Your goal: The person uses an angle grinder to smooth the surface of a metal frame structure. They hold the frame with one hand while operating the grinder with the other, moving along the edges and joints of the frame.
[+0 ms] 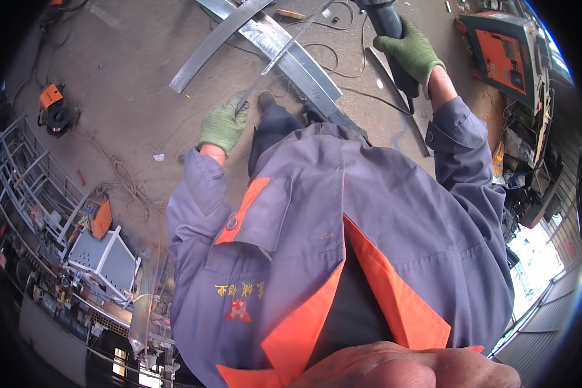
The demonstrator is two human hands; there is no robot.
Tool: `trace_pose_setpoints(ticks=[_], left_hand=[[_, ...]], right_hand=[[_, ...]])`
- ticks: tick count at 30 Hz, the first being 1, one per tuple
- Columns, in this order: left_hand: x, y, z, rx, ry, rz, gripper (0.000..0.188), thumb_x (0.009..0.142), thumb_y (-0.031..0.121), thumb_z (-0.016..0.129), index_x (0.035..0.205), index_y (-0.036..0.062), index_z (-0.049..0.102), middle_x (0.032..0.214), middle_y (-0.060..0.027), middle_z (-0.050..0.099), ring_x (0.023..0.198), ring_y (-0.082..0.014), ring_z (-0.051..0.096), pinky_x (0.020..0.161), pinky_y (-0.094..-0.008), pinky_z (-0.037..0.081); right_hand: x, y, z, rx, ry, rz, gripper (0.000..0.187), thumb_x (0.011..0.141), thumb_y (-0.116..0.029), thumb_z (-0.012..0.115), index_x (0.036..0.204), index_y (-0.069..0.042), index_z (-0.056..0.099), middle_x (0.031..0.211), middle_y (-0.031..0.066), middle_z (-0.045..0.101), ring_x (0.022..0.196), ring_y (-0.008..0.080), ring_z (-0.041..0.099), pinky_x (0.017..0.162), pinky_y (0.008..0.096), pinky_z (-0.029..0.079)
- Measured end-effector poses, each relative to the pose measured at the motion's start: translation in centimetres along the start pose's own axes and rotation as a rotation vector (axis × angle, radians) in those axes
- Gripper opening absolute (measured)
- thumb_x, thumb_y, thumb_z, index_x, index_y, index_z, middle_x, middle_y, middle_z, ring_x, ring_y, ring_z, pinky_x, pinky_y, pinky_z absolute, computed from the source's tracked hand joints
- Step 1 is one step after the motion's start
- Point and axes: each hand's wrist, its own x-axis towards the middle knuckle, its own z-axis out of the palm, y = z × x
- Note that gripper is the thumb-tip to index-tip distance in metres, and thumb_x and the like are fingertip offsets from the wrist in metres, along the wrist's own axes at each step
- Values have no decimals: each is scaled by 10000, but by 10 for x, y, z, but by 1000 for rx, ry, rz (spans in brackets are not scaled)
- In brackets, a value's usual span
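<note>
My left hand (224, 123), in a green knit glove, is closed on the lower end of a thin metal strip (284, 52). The strip slants up and to the right across a wide steel channel (291, 57) lying on the floor. My right hand (412, 53), gloved the same way, is wrapped round the dark cylindrical body of an angle grinder (387, 23). A cord leaves its lower end, and its head is partly cut off by the top edge. A flat grey metal bar (218, 46) lies across the channel on the left.
An orange and grey machine (501, 55) stands at the right. At the left are an orange wire feeder (55, 110), a metal frame rack (35, 187) and a white cabinet (103, 258). Cables (126, 178) trail over the concrete floor (129, 77). Another flat bar (420, 129) lies beneath my right arm.
</note>
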Motion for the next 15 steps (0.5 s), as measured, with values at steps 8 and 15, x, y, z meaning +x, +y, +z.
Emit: trace_pose_setpoints(ticks=[8, 15], left_hand=[[1, 4, -7, -54, -8, 1, 371, 1070, 392, 651, 1364, 191, 754, 1077, -220, 775, 993, -467, 729, 857, -565, 574], [3, 5, -13, -78, -51, 21, 383, 1072, 376, 650, 1380, 166, 741, 1106, -209, 780, 1007, -472, 730, 872, -561, 577]], right_hand=[[-73, -8, 78, -164, -248, -287, 822, 825, -333, 777, 1584, -139, 526, 1359, 266, 726, 1265, 463, 689, 1072, 496, 547], [-17, -33, 13, -101, 80, 97, 729, 871, -342, 789, 1514, -58, 595, 1224, 199, 783, 1115, 326, 767, 1001, 414, 579]])
